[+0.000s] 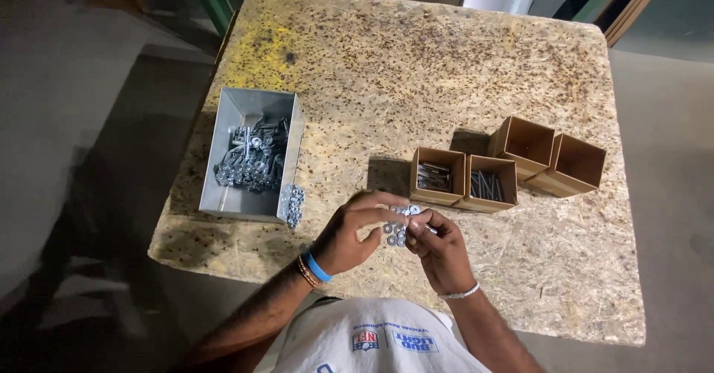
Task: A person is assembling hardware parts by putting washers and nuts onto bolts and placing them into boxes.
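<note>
Over the near edge of a chipboard table, my left hand and my right hand meet around a small cluster of silver washers and bolts. The right hand cups the pieces; the left hand's fingertips pinch at them from above. A blue band and a beaded bracelet circle my left wrist, a silver bracelet my right. Two small cardboard boxes just beyond my hands hold bolts.
A grey metal bin full of bolts stands at the left, with a small pile of washers at its near right corner. Two empty cardboard boxes sit at the right. Concrete floor surrounds the table.
</note>
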